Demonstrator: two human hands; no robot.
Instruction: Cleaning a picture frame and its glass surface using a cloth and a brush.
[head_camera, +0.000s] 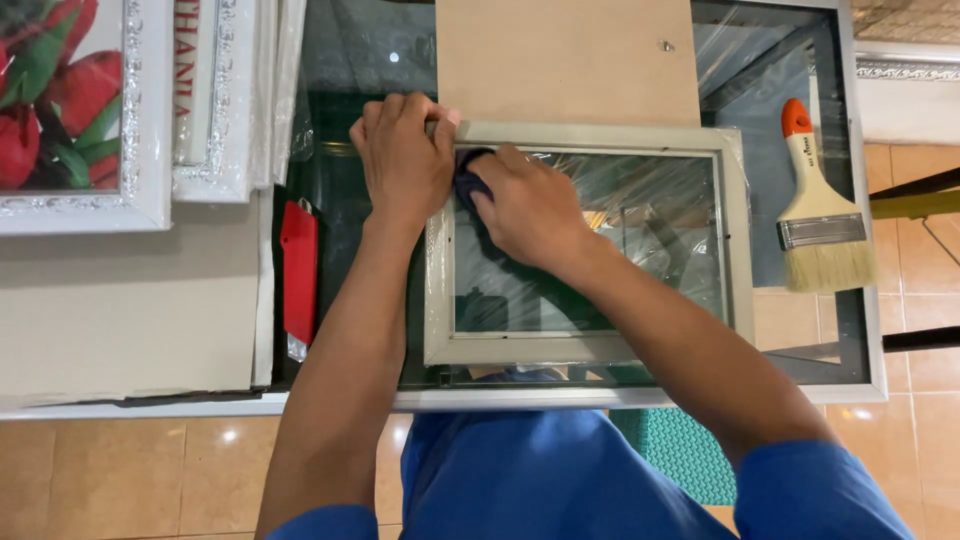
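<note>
Picture frame (588, 345) sits centre on the glass table (860, 330). Left hand (403, 155) clamps the frame's upper-left corner. Right hand (525, 205) grips a dark cloth (468, 185), pressing it on the glass pane (640, 240) near that corner. Paintbrush (818, 215) lies right, red cutter (298, 275) left.

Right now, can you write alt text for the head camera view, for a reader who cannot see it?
The right hand presses a dark blue cloth on the glass of a pale grey picture frame; the left hand holds its corner.
</note>
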